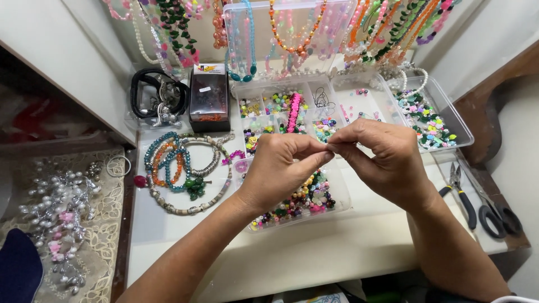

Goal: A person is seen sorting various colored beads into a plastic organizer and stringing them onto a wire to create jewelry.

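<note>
My left hand (278, 168) and my right hand (384, 157) meet fingertip to fingertip above a clear tray of mixed coloured beads (303, 202). Both pinch something very small where thumbs and forefingers touch; it is too small to identify. Behind the hands lies a clear divided bead organiser (281, 104) with a pink beaded strand (293, 112) across it.
Beaded bracelets and necklaces (182, 165) lie coiled at the left. A small dark box (209, 98) and black cords (157, 92) stand behind them. Another bead tray (429, 118) sits at the right, pliers (461, 193) and scissors (497, 216) beside it. Bead strands (292, 28) hang at the back.
</note>
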